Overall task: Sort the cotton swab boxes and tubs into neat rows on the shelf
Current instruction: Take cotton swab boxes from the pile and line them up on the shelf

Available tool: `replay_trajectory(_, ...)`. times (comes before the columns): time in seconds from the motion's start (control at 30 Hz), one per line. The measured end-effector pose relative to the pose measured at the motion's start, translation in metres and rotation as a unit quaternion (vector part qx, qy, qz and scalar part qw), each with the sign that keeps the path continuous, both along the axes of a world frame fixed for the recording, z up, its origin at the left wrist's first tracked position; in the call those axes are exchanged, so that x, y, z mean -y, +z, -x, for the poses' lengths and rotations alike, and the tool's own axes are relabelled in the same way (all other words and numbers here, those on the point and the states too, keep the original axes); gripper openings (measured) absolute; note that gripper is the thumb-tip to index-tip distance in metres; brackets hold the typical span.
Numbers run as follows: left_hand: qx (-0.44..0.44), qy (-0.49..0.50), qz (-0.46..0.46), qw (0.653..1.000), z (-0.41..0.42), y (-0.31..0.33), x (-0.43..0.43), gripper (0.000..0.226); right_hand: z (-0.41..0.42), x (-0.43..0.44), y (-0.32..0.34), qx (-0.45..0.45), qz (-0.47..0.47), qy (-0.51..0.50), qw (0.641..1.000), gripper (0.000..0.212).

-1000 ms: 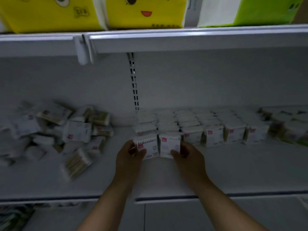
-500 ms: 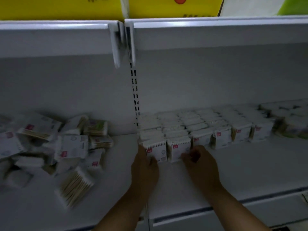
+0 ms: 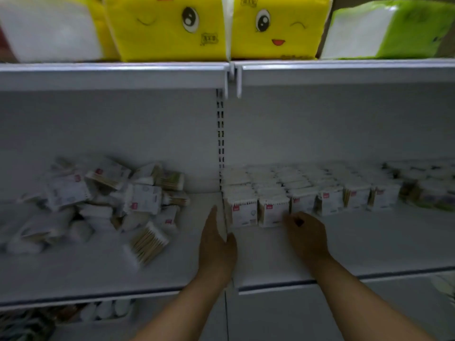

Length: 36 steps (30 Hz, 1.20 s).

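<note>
Neat rows (image 3: 307, 190) line the back of the shelf's (image 3: 344, 244) right half; a jumbled pile (image 3: 110, 205) on the left half awaits sorting. Left hand (image 3: 216, 244) lies flat, fingers released, beside the end box (image 3: 241, 211); right hand (image 3: 306, 233) curls at the next box (image 3: 273, 212), grasp unclear.

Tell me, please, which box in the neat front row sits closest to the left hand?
The leftmost box, at the row's end beside the left hand; the rest stand farther right.

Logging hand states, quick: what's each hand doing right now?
Left hand: open, flat against the end box.
Right hand: curled at the next box; grip cannot be told.
</note>
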State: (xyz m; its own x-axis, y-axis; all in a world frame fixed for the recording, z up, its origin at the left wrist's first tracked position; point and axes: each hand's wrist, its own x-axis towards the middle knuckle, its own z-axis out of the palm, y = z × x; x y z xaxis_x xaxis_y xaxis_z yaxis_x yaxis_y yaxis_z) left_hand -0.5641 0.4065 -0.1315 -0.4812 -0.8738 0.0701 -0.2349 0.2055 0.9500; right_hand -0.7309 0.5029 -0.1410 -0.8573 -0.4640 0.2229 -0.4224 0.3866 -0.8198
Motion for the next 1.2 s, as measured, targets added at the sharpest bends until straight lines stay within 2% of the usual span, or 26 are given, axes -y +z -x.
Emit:
replay_trajectory(0.1,0.061,-0.032,0.116,0.991,-0.053,0.010,-0.004,0.058,-0.008,-0.009,0.004,-0.029,-0.033,-0.023,0.999,0.051)
replay_trajectory(0.2,0.190,-0.068,0.219,0.955,-0.113,0.036,0.021,0.055,-0.027,-0.012,0.014,-0.153,-0.135,-0.007,0.979,0.052)
replay_trajectory(0.27,0.296,-0.098,0.227,0.923,-0.156,0.055,0.044,0.066,-0.048,-0.006,0.030,-0.224,-0.185,0.032,0.956,0.051)
replay_trajectory(0.33,0.389,-0.094,0.177,0.899,-0.199,0.077,0.070,0.081,-0.074,0.011,0.051,-0.285,-0.216,0.083,0.930,0.048)
replay_trajectory(0.43,0.457,-0.050,0.177,0.870,-0.259,0.103,0.106,0.080,-0.117,0.042,0.078,-0.295,-0.315,0.195,0.881,0.047)
replay_trajectory(0.5,0.475,-0.041,0.191,0.858,-0.298,0.116,0.127,0.076,-0.149,0.063,0.094,-0.288,-0.381,0.257,0.840,0.049)
replay_trajectory(0.57,0.499,-0.035,0.201,0.842,-0.338,0.120,0.148,0.073,-0.183,0.088,0.109,-0.327,-0.390,0.293,0.810,0.057)
replay_trajectory(0.67,0.531,-0.016,0.195,0.824,-0.394,0.119,0.179,0.077,-0.236,0.133,0.135,-0.352,-0.344,0.303,0.816,0.059)
replay_trajectory(0.87,0.500,-0.025,0.183,0.846,-0.476,0.101,0.227,0.075,-0.345,0.216,0.153,-0.363,-0.291,0.343,0.816,0.058)
replay_trajectory(1.07,0.455,-0.066,0.117,0.880,-0.503,0.067,0.272,0.075,-0.404,0.256,0.123,-0.376,-0.301,0.393,0.783,0.048)
replay_trajectory(1.2,0.457,0.008,0.142,0.878,-0.500,0.044,0.308,0.072,-0.415,0.284,0.105,-0.424,-0.322,0.389,0.752,0.052)
